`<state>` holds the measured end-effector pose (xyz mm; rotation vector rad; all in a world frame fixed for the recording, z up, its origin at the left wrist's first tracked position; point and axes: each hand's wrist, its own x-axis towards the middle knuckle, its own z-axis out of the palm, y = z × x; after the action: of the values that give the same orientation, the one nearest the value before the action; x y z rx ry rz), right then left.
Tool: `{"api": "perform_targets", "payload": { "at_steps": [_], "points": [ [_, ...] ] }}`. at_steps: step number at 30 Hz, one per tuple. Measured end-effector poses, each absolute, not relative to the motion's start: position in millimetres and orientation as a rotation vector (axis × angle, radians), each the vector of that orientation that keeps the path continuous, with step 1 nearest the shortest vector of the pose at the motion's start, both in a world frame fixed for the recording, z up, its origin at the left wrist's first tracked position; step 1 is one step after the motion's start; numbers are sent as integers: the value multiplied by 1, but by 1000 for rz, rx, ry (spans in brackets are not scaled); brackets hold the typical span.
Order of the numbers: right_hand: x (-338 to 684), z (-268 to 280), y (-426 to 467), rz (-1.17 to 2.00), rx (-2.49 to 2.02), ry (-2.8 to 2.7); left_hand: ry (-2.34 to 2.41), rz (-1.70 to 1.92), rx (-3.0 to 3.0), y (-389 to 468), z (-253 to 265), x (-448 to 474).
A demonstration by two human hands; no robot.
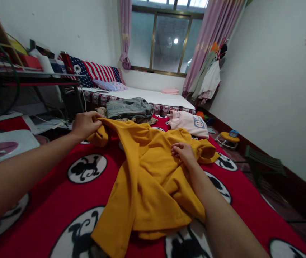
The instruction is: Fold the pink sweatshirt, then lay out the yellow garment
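A mustard-yellow long-sleeved garment (155,172) lies spread and wrinkled on a red blanket (58,200) printed with black figures in white circles. At its upper left, my left hand (86,125) pinches the cloth and lifts that edge off the blanket. My right hand (182,152) is over the right part of the garment, its fingers curled together against the fabric; a fold of the cloth seems to be between them. The front panel hangs down toward me, with the hem near the bottom of the view.
Folded jeans (128,107) and a folded pink top (187,123) lie beyond the garment. A cluttered desk (29,73) stands at left. Farther back is a bed (147,95) under a window. At right are a small yellow stool (229,137) and a dark folding chair (266,161).
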<state>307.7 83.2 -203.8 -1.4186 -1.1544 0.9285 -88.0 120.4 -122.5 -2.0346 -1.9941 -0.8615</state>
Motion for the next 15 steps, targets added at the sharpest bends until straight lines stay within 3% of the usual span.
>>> {"api": "perform_targets", "payload": {
  "at_steps": [4,8,11,15],
  "points": [
    [306,-205,85,934,-1423,-1201,-2097,-701,-1960,135,-118,-112],
    [307,-207,87,923,-1432,-1230,-1723,-819,-2132,122,-134,-71],
    [310,-208,88,913,-1452,-1273,-1245,-865,-2620,92,-146,-19],
    [314,-205,87,944,-1479,-1314,-919,-456,-3374,41,-150,26]
  ]
}}
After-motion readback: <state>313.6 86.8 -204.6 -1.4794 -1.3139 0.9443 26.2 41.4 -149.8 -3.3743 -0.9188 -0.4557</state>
